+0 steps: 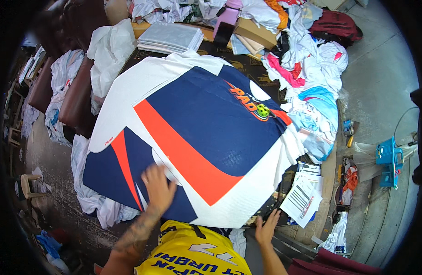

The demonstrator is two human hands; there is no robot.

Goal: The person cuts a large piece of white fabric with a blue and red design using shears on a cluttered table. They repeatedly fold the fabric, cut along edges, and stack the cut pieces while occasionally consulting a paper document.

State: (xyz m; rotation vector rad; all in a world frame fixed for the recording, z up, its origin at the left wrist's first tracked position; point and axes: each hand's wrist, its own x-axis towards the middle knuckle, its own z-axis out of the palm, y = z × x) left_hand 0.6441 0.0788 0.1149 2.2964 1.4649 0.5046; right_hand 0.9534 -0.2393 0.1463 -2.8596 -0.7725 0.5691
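A large white fabric sheet (241, 201) printed with navy and orange garment panels is spread over the table in front of me. A navy panel with a curved orange band (174, 156) fills its middle. A smaller navy piece with a narrow orange stripe (122, 156) lies at the left. My left hand (159, 187) rests on the fabric between these two printed shapes, its fingers spread and slightly blurred. At the table's near edge, just right of the sheet's lower corner, my right hand (267, 227) is held with its fingers stretched out and nothing in them.
Beyond the sheet stand a stack of folded grey-white cloth (170, 37), a pink bottle (227, 20) and a cardboard box (256, 33). Piled printed fabric (312, 68) covers the right side. Papers (302, 197) lie near my right hand. A blue plastic basket (389, 160) stands farther right.
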